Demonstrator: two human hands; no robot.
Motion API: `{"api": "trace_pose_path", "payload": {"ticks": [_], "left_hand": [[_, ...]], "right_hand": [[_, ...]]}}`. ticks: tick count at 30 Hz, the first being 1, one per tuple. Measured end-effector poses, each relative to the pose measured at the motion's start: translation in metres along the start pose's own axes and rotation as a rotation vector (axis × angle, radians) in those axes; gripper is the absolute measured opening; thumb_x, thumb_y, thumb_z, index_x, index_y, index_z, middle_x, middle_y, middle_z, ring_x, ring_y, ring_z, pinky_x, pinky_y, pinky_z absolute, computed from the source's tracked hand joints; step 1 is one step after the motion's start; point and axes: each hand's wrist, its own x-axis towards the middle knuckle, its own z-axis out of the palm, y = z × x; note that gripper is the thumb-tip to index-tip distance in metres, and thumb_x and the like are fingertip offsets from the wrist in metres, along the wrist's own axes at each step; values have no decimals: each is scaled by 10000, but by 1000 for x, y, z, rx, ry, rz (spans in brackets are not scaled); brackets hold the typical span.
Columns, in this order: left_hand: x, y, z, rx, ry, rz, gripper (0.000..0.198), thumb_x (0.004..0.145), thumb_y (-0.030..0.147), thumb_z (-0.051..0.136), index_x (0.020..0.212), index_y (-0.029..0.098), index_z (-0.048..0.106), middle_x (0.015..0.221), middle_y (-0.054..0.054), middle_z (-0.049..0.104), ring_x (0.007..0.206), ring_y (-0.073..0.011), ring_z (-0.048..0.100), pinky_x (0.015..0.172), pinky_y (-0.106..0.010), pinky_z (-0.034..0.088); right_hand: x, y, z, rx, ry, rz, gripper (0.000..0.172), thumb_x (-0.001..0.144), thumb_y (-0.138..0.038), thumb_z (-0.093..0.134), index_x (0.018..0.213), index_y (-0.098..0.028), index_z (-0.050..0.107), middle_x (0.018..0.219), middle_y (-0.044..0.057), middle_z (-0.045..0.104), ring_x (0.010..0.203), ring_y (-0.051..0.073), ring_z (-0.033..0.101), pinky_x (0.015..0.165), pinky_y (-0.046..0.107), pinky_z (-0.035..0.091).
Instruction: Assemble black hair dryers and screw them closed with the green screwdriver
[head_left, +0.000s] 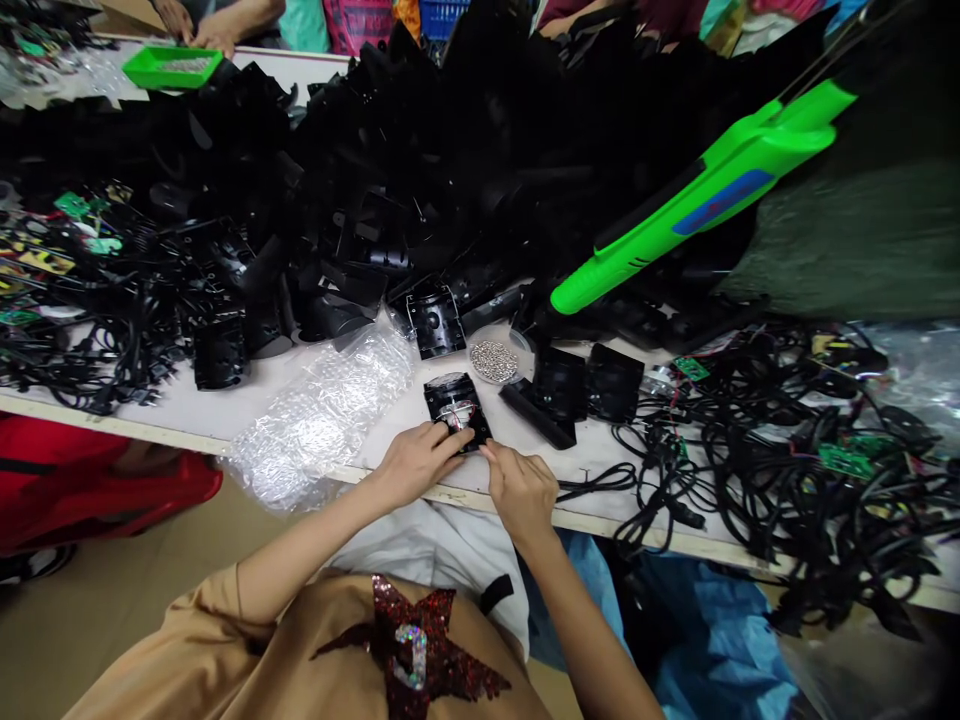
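Small black plastic rectangular housing point(456, 410) lying flat on the white-topped bench point(187, 425), close to the near edge, open side up, with thin red and white wires inside. Long axis slanting from far-left to near-right, one rounded end pointing away from the person.

Left hand point(420, 465) at the housing's near-left side, fingers point(450, 440) closed over its edge. Right hand point(521, 492) just beside the housing's near corner, narrowed into a pinch, fingertips point(486, 452) touching that corner; anything thin between them too small to tell.

Left of the housing, a crumpled sheet of clear bubble wrap point(319, 420). Beyond it, a round clear dish of small silver beads point(493, 361) and a second black plastic housing point(435, 322). To its right, two more black plastic housings point(585, 385), then tangled black cables point(750, 470) with green circuit boards. Far beyond it, a heap of black plastic parts point(360, 190), a bright green plastic tool point(705, 200), and a co-worker's hands point(210, 35) near a green plastic tray point(172, 68).
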Motion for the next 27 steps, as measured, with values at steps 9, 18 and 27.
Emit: {"api": "trace_pose_path", "payload": {"ticks": [9,18,27], "left_hand": [[-1,1,2,12,1,-13,320,915,358,416,1163,165,474,820,-43,562,700,-157,550,566,-255,457],[-13,-8,13,-119,94,38,187,901,315,467,1016,189,544,896,-49,604,811,-142,582,654,-243,497],[-5,-4,7,-38,71,48,155,908,295,450,891,181,554,809,-25,584,708,-132,528,573,-235,436]], "right_hand": [[-1,1,-1,-29,-40,-19,211,916,-218,445,863,-135,632,619,14,649,556,117,559,614,269,318],[-3,4,0,20,-36,14,204,913,-215,446,892,-143,635,655,22,664,588,119,574,637,265,338],[-1,-1,-4,-47,-74,-13,208,916,-194,439,900,-132,637,621,18,663,548,125,565,615,264,331]]}}
